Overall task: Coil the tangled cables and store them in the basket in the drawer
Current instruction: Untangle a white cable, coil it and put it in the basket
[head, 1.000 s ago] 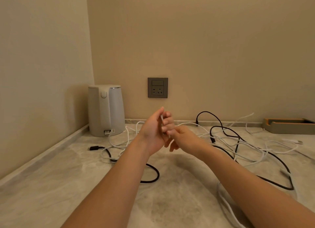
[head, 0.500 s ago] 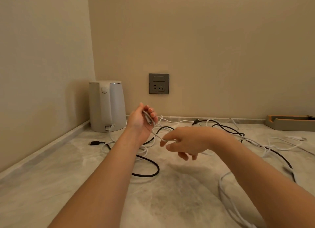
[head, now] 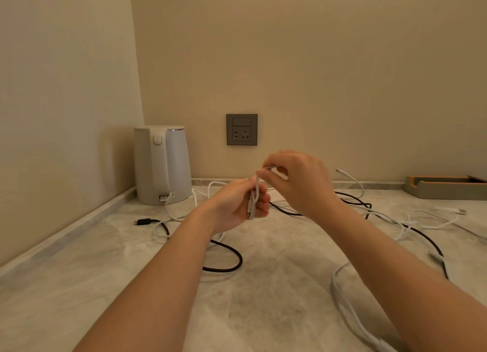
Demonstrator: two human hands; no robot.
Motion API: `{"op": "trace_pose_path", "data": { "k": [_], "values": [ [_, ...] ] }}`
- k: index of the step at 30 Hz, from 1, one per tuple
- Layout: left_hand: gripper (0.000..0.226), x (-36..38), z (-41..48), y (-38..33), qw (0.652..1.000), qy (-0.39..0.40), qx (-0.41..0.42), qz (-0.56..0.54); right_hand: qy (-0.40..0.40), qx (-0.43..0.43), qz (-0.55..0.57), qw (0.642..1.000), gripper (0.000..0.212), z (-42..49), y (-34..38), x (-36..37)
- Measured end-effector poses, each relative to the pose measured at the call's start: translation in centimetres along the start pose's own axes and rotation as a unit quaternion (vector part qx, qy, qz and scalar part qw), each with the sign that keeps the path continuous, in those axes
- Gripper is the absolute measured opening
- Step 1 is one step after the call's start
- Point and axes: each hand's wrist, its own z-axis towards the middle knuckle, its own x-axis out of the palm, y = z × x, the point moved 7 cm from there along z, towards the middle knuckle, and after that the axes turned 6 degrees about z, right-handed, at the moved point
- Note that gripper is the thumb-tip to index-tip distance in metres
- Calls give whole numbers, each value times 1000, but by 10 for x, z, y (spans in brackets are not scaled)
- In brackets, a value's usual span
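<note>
Left hand [head: 234,207] up over the desk [head: 276,307], fingers curled round a small bundle of white cable [head: 253,203] — right hand [head: 297,185] just above it, pinching a strand of it between thumb and forefinger. Light, limp, slick stuff, I'd say; best held at the gathered loops, not the plug ends. Both forearms reach forward, wrists raised. Loose white cable trails across the desk, crossing a black cable [head: 240,258] — snags look likely.
</note>
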Motion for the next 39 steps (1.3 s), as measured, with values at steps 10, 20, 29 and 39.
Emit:
{"op": "trace_pose_path", "data": {
  "k": [10,20,29,39],
  "values": [
    [57,20,-8,-3,988,143,-33,-50,81,202,325,920,29,-15,-42,40],
    [39,7,-3,-19,964,81,55,-248,300,175,137,928,15,-45,-40,92],
    [41,-46,0,-21,928,-130,110,-333,456,57,-47,887,27,-47,17,71],
    [36,-50,-3,-18,970,-202,82,-104,169,-122,-45,977,26,-14,44,32]
  ]
}}
